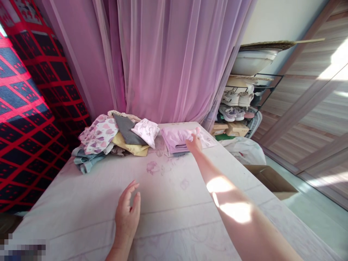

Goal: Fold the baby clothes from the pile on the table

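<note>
My right hand (193,143) reaches to the far side of the bed and pinches the edge of a folded lilac garment (175,139), which lies on a flat stack of clothes. My left hand (127,212) rests near the front of the pale pink bedsheet (174,203), fingers curled and apart, holding nothing. To the left of the lilac stack lies a loose heap: a heart-print garment (99,135), a grey cloth (126,129), a mustard-yellow cloth (130,148), a white-and-pink piece (146,131) and blue denim-like clothing (85,162).
A sheer pink curtain (160,61) hangs behind the bed, with a red-and-navy patterned curtain (32,108) at left. At right stands a rack (236,101) of sneakers and a white basin. A cardboard box (272,179) and white plastic bag (243,150) sit beyond the bed edge.
</note>
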The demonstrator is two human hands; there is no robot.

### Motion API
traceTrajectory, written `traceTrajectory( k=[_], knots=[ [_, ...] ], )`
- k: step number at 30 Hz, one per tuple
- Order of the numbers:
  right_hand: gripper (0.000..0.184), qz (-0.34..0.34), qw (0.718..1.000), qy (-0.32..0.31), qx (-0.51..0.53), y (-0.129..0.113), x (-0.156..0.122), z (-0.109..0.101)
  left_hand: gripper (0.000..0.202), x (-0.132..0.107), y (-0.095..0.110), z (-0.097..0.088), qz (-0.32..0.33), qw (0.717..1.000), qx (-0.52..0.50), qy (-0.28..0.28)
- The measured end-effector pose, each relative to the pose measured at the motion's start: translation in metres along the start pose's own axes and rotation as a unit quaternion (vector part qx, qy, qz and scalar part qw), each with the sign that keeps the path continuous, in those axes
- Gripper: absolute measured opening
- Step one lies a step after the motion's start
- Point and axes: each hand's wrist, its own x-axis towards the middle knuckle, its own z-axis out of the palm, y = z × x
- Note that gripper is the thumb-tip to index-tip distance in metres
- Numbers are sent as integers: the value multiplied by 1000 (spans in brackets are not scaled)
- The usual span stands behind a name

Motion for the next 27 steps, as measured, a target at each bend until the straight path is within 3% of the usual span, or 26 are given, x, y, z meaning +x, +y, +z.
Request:
traceTrajectory(
  k=[2, 4, 6, 11, 16, 20, 24, 27],
  knots=[
    [55, -72, 996, 15, -53, -9, -16, 1, 31, 0, 1, -1, 3, 1000, 1, -4],
    [51, -187, 975, 2, -117, -15, -35, 8, 31, 1, 2, -1, 6, 1000, 2, -7],
    [48, -240, 958, -22, -157, -16, -50, 17, 31, 1, 2, -2, 7, 1000, 3, -9],
    [45, -223, 959, -46, -169, -4, -53, 30, 30, 1, 0, 1, 19, 1000, -1, -5],
    [50, -223, 959, -45, -168, -10, -59, 21, 30, 1, -2, 5, 24, 1000, -3, 6],
    [57, -219, 964, 9, -149, -13, -109, 17, 30, 3, -4, 6, 20, 1000, -2, 0],
    [47, -258, 959, -45, -108, -3, -168, 21, 31, 5, -6, 6, 13, 1000, -2, -6],
    [43, -212, 974, -41, -68, 8, -195, 22, 30, 6, -5, 6, 17, 1000, -1, -4]
  ],
)
